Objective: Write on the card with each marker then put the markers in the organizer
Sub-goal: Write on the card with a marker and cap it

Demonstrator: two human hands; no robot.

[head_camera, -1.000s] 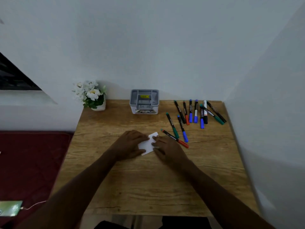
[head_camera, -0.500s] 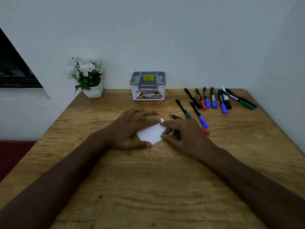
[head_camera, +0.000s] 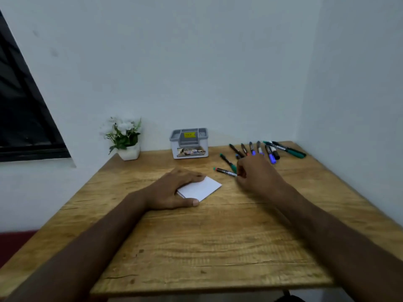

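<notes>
A white card point(head_camera: 201, 188) lies on the wooden table point(head_camera: 218, 240). My left hand point(head_camera: 172, 189) rests flat on the card's left part, with the thumb along its near edge. To the right, my right hand point(head_camera: 256, 176) curls its fingers onto the near end of a red-capped marker point(head_camera: 224, 171), which lies on the table beside the card. A green marker point(head_camera: 227, 160) lies just behind it. Several more markers point(head_camera: 270, 150), blue, black, red and green, are spread at the back right. The grey and white organizer point(head_camera: 174, 138) stands at the back, against the wall.
A small white pot of white flowers point(head_camera: 128, 151) stands at the table's back left corner. Walls close the table in at the back and on the right. A dark window point(head_camera: 21, 110) is at the left.
My right hand has left the card and moved right onto the red-capped marker. My left hand stays on the card. The view has tilted up.
</notes>
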